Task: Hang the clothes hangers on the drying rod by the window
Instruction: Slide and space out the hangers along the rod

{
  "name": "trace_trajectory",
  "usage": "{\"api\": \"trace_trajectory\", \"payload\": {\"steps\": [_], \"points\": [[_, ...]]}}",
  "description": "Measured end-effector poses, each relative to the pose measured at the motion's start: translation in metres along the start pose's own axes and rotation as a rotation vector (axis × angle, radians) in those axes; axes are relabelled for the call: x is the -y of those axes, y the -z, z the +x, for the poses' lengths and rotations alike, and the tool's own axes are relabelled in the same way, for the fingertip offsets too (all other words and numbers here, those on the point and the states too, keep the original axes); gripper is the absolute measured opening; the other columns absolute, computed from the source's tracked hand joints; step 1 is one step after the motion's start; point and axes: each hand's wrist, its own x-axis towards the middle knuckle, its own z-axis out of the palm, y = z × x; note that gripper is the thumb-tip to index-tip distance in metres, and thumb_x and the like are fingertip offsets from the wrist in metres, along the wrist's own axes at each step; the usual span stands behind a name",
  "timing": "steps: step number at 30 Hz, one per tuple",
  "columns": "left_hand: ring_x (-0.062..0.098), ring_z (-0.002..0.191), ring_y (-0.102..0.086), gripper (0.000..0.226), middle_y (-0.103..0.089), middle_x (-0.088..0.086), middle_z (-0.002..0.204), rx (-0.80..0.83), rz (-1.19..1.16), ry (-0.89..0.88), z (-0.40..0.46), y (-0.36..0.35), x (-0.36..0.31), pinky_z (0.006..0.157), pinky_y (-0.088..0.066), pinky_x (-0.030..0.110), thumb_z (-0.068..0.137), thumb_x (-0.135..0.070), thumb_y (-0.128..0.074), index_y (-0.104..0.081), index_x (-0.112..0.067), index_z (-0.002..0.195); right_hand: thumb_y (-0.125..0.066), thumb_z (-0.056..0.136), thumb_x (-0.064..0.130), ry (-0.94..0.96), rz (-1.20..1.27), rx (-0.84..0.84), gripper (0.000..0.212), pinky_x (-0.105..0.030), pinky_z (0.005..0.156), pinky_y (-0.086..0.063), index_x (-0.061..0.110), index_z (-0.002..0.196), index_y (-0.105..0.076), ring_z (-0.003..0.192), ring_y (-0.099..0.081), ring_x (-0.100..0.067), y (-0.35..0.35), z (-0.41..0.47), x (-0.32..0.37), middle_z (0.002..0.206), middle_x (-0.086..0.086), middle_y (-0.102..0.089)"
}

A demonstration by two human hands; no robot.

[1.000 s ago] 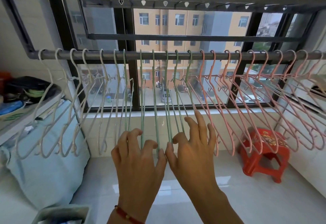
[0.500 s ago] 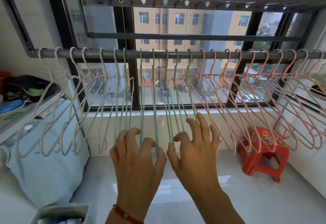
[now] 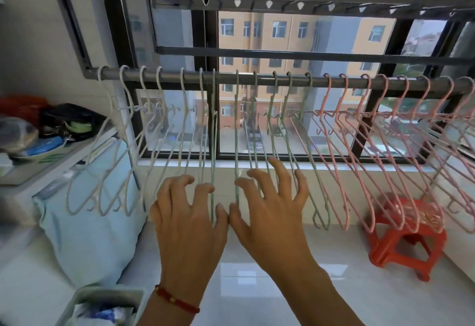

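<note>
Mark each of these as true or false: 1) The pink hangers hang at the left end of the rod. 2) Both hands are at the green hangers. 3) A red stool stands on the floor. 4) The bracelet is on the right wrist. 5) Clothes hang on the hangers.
1) False: the pink hangers hang on the right part of the drying rod; white hangers are at the left.
2) True: the left hand and right hand have fingers among the green hangers.
3) True: the red stool stands at the right.
4) False: the red bracelet is on the left wrist.
5) False: the hangers are bare.
</note>
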Motion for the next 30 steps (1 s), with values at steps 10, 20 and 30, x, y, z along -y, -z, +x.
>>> {"api": "trace_trajectory", "payload": {"steps": [10,20,30], "points": [[0.037,0.128,-0.05,0.039,-0.061,0.015,0.127,0.108,0.041,-0.006,0.001,-0.005,0.015,0.099,-0.041,0.05,0.073,-0.035,-0.086,-0.076,-0.015,0.105,-0.051,0.087,0.05,-0.03,0.029,0.019,0.037,-0.066,0.116,-0.016,0.03,0.113,-0.068,0.146,-0.034,-0.032,-0.008,0.006,0.014,0.133,0.0,-0.062],[0.037,0.13,-0.05,0.034,-0.061,0.015,0.127,0.09,0.034,-0.007,-0.002,-0.008,0.024,0.102,-0.038,0.049,0.077,-0.036,-0.082,-0.077,-0.017,0.105,-0.068,0.084,0.05,-0.044,-0.001,0.058,0.034,-0.066,0.117,-0.018,0.032,0.113,-0.068,0.147,-0.032,-0.032,-0.015,0.006,0.016,0.135,-0.001,-0.06],[0.038,0.129,-0.049,0.031,-0.062,0.016,0.126,0.071,0.018,-0.016,-0.002,-0.007,0.024,0.102,-0.038,0.051,0.077,-0.037,-0.081,-0.077,-0.02,0.103,-0.074,0.082,0.042,-0.034,-0.029,0.05,0.028,-0.067,0.116,-0.016,0.03,0.108,-0.072,0.143,-0.041,-0.036,-0.015,0.005,0.013,0.122,0.001,-0.069]]}}
